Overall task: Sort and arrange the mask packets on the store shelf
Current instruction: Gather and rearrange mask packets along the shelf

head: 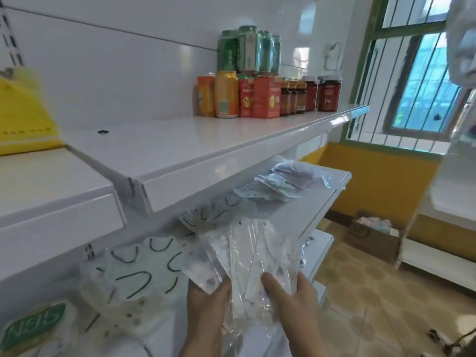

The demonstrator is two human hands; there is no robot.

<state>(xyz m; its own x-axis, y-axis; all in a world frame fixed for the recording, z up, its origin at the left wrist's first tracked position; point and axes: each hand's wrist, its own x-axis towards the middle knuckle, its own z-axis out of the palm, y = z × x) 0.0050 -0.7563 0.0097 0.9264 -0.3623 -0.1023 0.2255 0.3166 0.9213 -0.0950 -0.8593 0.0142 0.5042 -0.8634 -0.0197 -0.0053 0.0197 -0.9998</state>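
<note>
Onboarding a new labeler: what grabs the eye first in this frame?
Both hands, left hand and right hand, grip a fanned bundle of clear mask packets at bottom centre. Behind them, drink cans and red boxes cluster on the upper shelf; more loose packets lie on the lower shelf.

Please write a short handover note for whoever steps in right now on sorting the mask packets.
Left hand and right hand together grip a fanned bundle of clear mask packets in front of the lower shelf.
Black-looped packets lie spread at the left of that shelf; a loose pile of bluish packets sits at its far end.
Nothing looks neatly arranged yet; the held bundle and both piles need sorting.
</note>
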